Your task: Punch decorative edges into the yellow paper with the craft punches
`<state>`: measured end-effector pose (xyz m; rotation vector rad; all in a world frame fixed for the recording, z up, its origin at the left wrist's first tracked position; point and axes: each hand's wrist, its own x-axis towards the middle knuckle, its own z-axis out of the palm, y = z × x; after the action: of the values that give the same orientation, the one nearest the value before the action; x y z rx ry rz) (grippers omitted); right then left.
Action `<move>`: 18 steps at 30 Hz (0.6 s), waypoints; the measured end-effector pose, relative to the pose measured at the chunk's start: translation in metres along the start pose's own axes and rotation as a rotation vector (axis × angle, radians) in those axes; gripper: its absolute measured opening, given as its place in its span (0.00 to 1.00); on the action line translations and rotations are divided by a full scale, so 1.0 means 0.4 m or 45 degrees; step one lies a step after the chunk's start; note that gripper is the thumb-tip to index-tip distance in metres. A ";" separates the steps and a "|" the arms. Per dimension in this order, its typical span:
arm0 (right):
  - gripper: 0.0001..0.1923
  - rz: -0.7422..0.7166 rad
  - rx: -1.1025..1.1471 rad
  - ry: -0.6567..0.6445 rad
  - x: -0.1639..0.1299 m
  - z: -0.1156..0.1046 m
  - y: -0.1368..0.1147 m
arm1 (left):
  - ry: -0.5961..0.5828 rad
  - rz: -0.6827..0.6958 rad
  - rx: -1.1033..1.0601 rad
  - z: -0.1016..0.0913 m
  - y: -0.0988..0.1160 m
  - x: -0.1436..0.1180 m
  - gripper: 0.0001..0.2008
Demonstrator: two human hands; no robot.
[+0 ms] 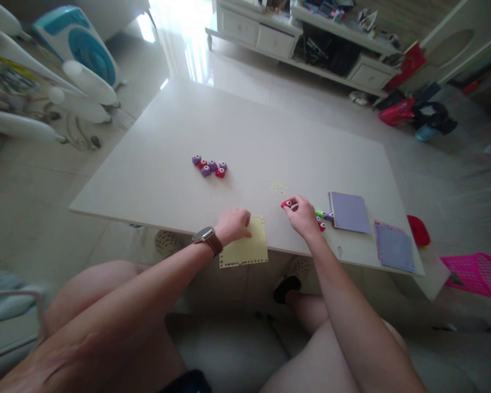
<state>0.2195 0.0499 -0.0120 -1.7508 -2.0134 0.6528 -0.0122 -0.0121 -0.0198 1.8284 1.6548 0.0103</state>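
Yellow sheet point(245, 246) overhanging table point(167, 136) edge, left hand point(232, 225) pressing it, right hand point(301, 215) gripping red punch point(287, 204)

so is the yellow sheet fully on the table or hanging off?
Hanging off: the yellow sheet overlaps the table edge, left hand on it.

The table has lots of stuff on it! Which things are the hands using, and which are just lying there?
In use:
left hand pressing on the yellow paper
right hand holding the red punch

Lying about:
cluster of purple and red punches
paper bits
purple notebook
blue-grey sheet
green punch
white table
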 end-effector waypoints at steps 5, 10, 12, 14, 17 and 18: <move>0.03 0.019 -0.177 -0.240 -0.015 0.001 0.009 | -0.004 0.005 0.005 -0.002 0.001 -0.002 0.13; 0.08 -0.162 -0.356 -0.192 -0.026 0.007 -0.002 | -0.001 0.001 0.016 -0.001 0.002 -0.002 0.13; 0.09 -0.183 -0.381 -0.208 -0.029 0.011 -0.008 | -0.003 0.004 0.017 0.000 0.002 0.000 0.13; 0.09 -0.138 -0.394 -0.259 -0.033 0.018 -0.011 | -0.005 0.007 0.016 0.002 0.000 0.002 0.13; 0.16 -0.075 -0.414 -0.292 -0.040 0.031 -0.012 | -0.001 0.008 0.016 0.007 -0.004 0.006 0.14; 0.21 -0.065 -0.422 -0.284 -0.042 0.034 -0.013 | 0.001 0.007 0.018 0.008 -0.006 0.007 0.14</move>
<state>0.2101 0.0316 -0.0200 -1.8691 -2.4266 0.5419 -0.0122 -0.0111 -0.0246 1.8433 1.6543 0.0019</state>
